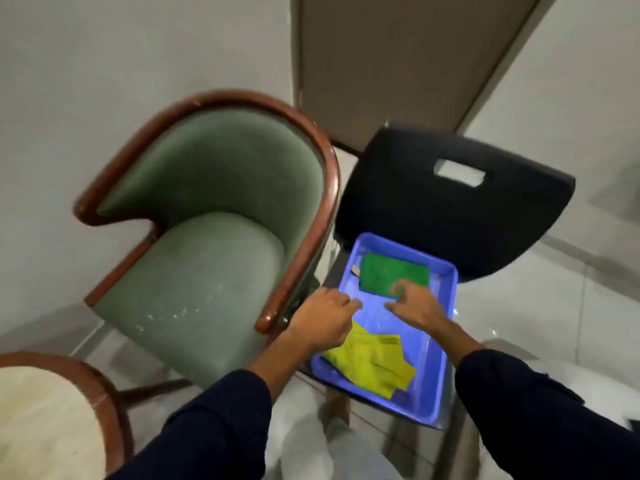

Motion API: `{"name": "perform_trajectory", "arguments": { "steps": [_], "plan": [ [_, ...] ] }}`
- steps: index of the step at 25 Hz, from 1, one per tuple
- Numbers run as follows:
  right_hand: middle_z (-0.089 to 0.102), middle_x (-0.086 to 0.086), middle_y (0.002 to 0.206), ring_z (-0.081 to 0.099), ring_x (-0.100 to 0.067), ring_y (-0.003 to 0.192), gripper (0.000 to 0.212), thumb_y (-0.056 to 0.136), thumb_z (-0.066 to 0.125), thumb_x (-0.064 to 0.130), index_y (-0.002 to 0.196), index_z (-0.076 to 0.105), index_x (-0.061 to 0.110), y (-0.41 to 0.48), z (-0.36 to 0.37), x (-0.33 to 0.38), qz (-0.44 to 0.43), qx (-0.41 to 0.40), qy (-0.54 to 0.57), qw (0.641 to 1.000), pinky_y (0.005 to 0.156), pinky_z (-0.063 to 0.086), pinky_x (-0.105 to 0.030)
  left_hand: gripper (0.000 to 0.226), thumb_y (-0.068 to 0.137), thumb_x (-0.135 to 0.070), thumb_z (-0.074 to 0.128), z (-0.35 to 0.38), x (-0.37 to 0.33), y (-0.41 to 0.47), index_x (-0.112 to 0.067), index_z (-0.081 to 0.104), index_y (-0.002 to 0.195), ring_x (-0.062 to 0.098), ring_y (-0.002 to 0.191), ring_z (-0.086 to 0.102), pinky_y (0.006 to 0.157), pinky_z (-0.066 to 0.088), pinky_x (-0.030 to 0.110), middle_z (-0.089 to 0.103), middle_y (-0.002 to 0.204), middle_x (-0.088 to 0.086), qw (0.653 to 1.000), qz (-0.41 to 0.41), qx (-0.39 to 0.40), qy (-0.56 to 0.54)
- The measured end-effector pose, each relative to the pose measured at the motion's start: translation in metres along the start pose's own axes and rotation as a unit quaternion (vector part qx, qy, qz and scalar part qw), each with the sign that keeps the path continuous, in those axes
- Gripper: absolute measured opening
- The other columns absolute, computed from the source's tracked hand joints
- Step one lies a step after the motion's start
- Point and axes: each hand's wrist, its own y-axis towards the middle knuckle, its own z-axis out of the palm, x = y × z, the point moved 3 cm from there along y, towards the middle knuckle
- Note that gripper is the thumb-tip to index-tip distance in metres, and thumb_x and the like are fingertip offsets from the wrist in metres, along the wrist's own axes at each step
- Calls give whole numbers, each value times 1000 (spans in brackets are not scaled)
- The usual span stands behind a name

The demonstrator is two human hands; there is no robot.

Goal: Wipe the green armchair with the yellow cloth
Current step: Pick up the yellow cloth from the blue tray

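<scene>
Dark sleeves fill the bottom of the frame, one on each forearm, reaching up toward the middle. At the lower left corner sits a round table (41,420) with a pale top and a brown wooden rim. Above it, in the left half of the frame, stands the green armchair (207,271), its curved back edged in dark wood, its seat open toward the lower left and flecked with pale specks near the front.

Right of the armchair's arm, the left hand (325,320) hovers over a blue tray (446,341), fingers loosely curled and holding nothing. Just below that hand lies the yellow cloth (374,365), crumpled in the tray's near end, its long axis running from upper left to lower right. No writing can be read on it or on the tray.

Further right, the right hand (415,306) is spread, fingertips touching the near edge of a green cloth (391,275) lying flat in the tray's far end; it grips nothing. The tray rests on a black plastic chair (450,209), whose back has a handle slot, at the upper right.
</scene>
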Motion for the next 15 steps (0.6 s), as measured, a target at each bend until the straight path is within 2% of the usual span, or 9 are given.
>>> {"name": "perform_trajectory", "arguments": {
  "steps": [2, 3, 5, 7, 9, 11, 12, 15],
  "plan": [
    [72, -15, 95, 66, -32, 98, 28, 74, 76, 25, 97, 63, 16, 17, 38, -44, 21, 81, -8, 996, 82, 50, -37, 39, 93, -20, 46, 67, -11, 24, -13, 53, 131, 36, 117, 58, 96, 48, 46, 62, 126, 16, 991, -60, 114, -46],
    [70, -16, 100, 63, -32, 103, 34, 73, 78, 28, 100, 62, 15, 21, 64, -68, 32, 124, -26, 991, 84, 50, -38, 42, 94, -19, 46, 103, -17, 27, -13, 49, 135, 35, 123, 55, 99, 47, 46, 57, 134, 16, 979, -90, 174, -64],
    [60, -15, 118, 52, -35, 116, 59, 69, 81, 41, 116, 55, 17, 18, 107, -90, 33, 182, -76, 980, 92, 47, -43, 49, 94, -18, 47, 147, -22, 28, -12, 42, 143, 33, 133, 46, 106, 41, 45, 47, 146, 16, 960, -120, 237, -86],
    [49, -10, 129, 44, -34, 123, 85, 62, 80, 55, 130, 42, 21, 22, 133, -99, 13, 178, -141, 974, 96, 43, -50, 57, 95, -21, 49, 172, -20, 33, -14, 32, 149, 31, 143, 33, 113, 33, 46, 33, 156, 15, 952, -125, 266, -86],
    [46, -10, 132, 42, -33, 125, 98, 57, 78, 63, 134, 35, 21, 23, 150, -100, 13, 174, -187, 967, 97, 39, -52, 61, 96, -24, 48, 187, -13, 35, -18, 26, 153, 29, 148, 23, 117, 27, 50, 21, 163, 12, 943, -133, 292, -90],
    [48, -12, 131, 42, -33, 125, 93, 61, 76, 62, 133, 37, 18, 18, 164, -98, 2, 193, -248, 949, 99, 35, -51, 60, 97, -24, 46, 194, -5, 33, -20, 25, 153, 28, 150, 20, 118, 27, 50, 17, 165, 9, 938, -136, 304, -100],
    [47, -13, 131, 42, -34, 124, 82, 67, 74, 57, 130, 41, 17, 14, 169, -94, -18, 203, -278, 939, 100, 35, -50, 59, 98, -23, 46, 193, -3, 32, -20, 26, 153, 27, 149, 21, 117, 28, 49, 18, 164, 8, 939, -131, 299, -109],
    [49, -14, 126, 49, -35, 118, 42, 80, 63, 25, 119, 51, 14, 1, 166, -75, -79, 238, -261, 932, 91, 44, -45, 63, 95, -20, 48, 178, -3, 25, -21, 24, 153, 24, 149, 22, 116, 30, 42, 21, 162, 9, 963, -121, 215, -109]
  ]
}}
